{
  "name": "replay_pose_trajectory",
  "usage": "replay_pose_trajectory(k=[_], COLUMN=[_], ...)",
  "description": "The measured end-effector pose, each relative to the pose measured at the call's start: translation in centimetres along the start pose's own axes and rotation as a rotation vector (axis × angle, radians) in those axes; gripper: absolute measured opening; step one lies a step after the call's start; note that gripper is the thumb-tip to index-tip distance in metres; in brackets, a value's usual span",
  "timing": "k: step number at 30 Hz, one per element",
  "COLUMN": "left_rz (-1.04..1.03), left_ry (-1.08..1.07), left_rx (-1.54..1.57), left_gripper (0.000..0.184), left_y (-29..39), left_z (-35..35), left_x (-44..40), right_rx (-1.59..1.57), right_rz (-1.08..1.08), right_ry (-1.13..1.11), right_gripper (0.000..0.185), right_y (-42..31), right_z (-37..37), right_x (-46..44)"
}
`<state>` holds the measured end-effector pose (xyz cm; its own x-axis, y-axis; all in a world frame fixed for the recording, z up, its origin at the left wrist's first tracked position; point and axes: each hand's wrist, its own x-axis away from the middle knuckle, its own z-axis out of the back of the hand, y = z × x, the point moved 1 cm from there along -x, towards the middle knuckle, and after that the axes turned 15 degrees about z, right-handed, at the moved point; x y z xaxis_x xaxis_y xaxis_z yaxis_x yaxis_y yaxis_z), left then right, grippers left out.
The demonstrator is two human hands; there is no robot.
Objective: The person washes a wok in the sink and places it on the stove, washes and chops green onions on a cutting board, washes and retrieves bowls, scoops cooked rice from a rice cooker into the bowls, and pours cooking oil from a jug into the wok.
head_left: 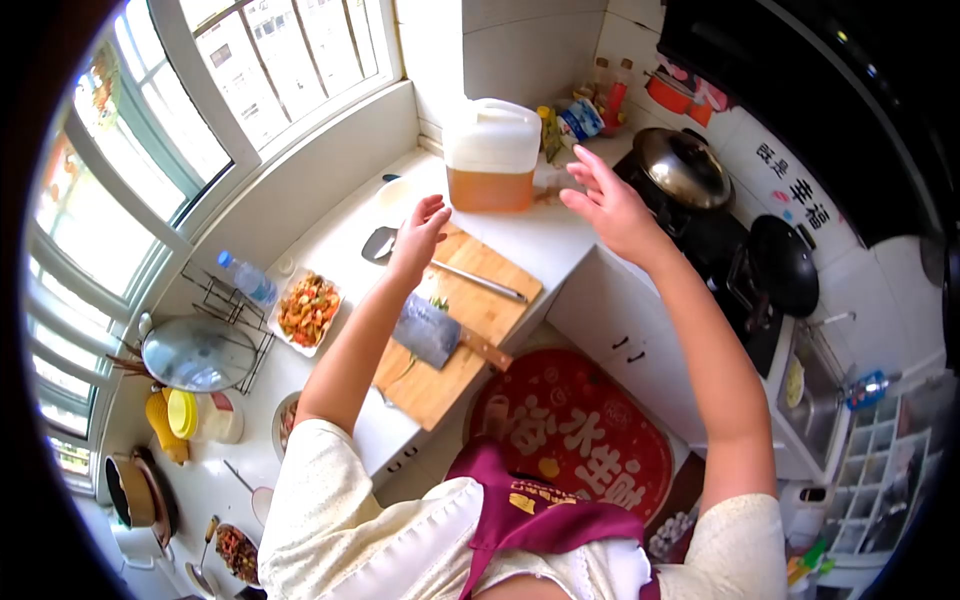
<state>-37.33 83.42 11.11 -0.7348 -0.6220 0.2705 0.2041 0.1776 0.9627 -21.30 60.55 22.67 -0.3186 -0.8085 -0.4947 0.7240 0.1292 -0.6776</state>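
My left hand point(416, 242) is raised over the far left side of a wooden cutting board point(470, 245). Its fingers are loosely bent and hold nothing. My right hand point(608, 205) is up beside the stove, fingers stretched and apart. Between and beyond them stands a large plastic jug point(492, 188), partly filled with amber liquid. A spatula point(480, 279) lies with its metal handle across the board, its dark head past the left wrist. A cleaver point(430, 330) with a wooden handle rests on the board, near some green scraps.
On the left are a plate of chopped food point(309, 309), a water bottle point(248, 279) and a glass lid point(200, 353). To the right, the stove carries a lidded wok point(683, 168) and a black pan point(783, 266). A red mat point(570, 430) covers the floor.
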Motion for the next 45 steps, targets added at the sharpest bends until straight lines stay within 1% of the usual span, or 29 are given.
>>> replay_pose_trajectory(k=[3,4,5,8,11,14,15,17,18,20,22,24,25,26,29,30,33,34,35,36,37,38,40,42,45], left_rz=[0.128,0.155,0.169,0.200,0.225,0.246,0.250,0.236,0.236,0.238,0.246,0.225,0.229,0.222,0.226,0.209,0.243,0.266,0.292,0.354,0.403,0.420,0.455,0.468,0.503], left_ry=[0.039,0.043,0.040,0.032,0.030,0.067,0.071,0.071,0.076,0.082,0.081,0.070,0.067,0.051,-0.051,-0.123,-0.365,-0.442,-0.517,-0.658,-0.815,-0.842,-0.896,-0.932,-0.950], left_rx=[0.092,0.111,0.129,0.093,0.063,0.054,0.051,0.073,0.084,0.070,0.046,0.041,0.031,0.015,-0.008,-0.014,-0.019,-0.064,-0.109,-0.103,-0.108,-0.125,-0.142,-0.131,-0.143], left_gripper=[0.044,0.044,0.044,0.045,0.046,0.046,0.046,0.046,0.045,0.045,0.044,0.044,0.043,0.043,0.043,0.043,0.042,0.044,0.045,0.046,0.048,0.049,0.051,0.052,0.052], left_y=[-1.3,-1.7,-1.9,-2.6,-3.7,-3.8,-4.0,-4.2,-3.9,-2.4,-1.3,-0.5,-0.2,0.1,0.2,-0.6,-2.3,-3.4,-4.4,-4.4,-5.4,-5.7,-5.7,-5.9,-6.2], left_z=[-1.4,-1.6,-1.8,-1.7,-1.0,0.0,0.3,1.1,1.3,1.3,0.5,-1.1,-2.2,-3.7,-9.8,-12.0,-21.3,-24.6,-28.2,-32.8,-38.2,-41.6,-46.2,-49.2,-51.4], left_x=[-7.3,-8.9,-9.9,-10.8,-9.9,-7.9,-7.0,-5.5,-4.3,-2.5,-0.6,0.1,0.7,1.1,1.7,1.8,3.0,3.3,3.8,4.5,5.9,6.5,7.5,8.4,9.0], right_rx=[0.267,0.339,0.409,0.541,0.399,0.225,0.290,0.241,0.209,0.178,0.179,0.200,0.204,0.240,0.270,0.275,0.475,0.521,0.537,0.541,0.577,0.615,0.668,0.679,0.647], right_rz=[0.110,0.107,0.103,0.152,0.030,0.078,0.178,0.039,0.036,-0.002,0.089,0.140,0.025,0.106,-0.239,-0.340,-0.401,-0.428,-0.468,-0.523,-0.563,-0.586,-0.652,-0.739,-0.828], right_ry=[-0.112,-0.157,-0.198,-0.215,-0.477,-0.473,-0.437,-0.277,-0.256,-0.184,-0.128,-0.071,-0.057,-0.023,-0.062,-0.070,-0.013,0.001,0.006,-0.008,-0.036,-0.069,-0.139,-0.198,-0.283], right_gripper=[0.062,0.063,0.063,0.055,0.040,0.032,0.032,0.029,0.029,0.027,0.029,0.026,0.025,0.024,0.023,0.024,0.023,0.023,0.024,0.024,0.022,0.021,0.022,0.022,0.022], right_y=[7.3,9.6,11.7,18.0,19.9,18.8,17.9,17.0,15.8,12.4,8.3,4.3,2.0,0.8,-6.0,-7.4,-9.0,-9.1,-8.6,-7.9,-7.1,-5.7,-3.7,-1.5,2.7], right_z=[-1.8,-2.6,-3.4,-6.1,-7.1,-7.5,-7.4,-5.7,-4.3,0.4,5.5,10.9,13.8,16.8,25.0,27.0,32.5,34.4,36.2,38.2,40.2,42.1,44.9,47.0,49.7], right_x=[-10.4,-13.3,-15.9,-21.4,-24.4,-22.9,-21.3,-18.6,-17.5,-15.4,-12.3,-8.8,-7.1,-5.4,-0.9,1.6,9.2,11.6,14.1,15.5,19.3,21.5,24.0,26.4,28.5])
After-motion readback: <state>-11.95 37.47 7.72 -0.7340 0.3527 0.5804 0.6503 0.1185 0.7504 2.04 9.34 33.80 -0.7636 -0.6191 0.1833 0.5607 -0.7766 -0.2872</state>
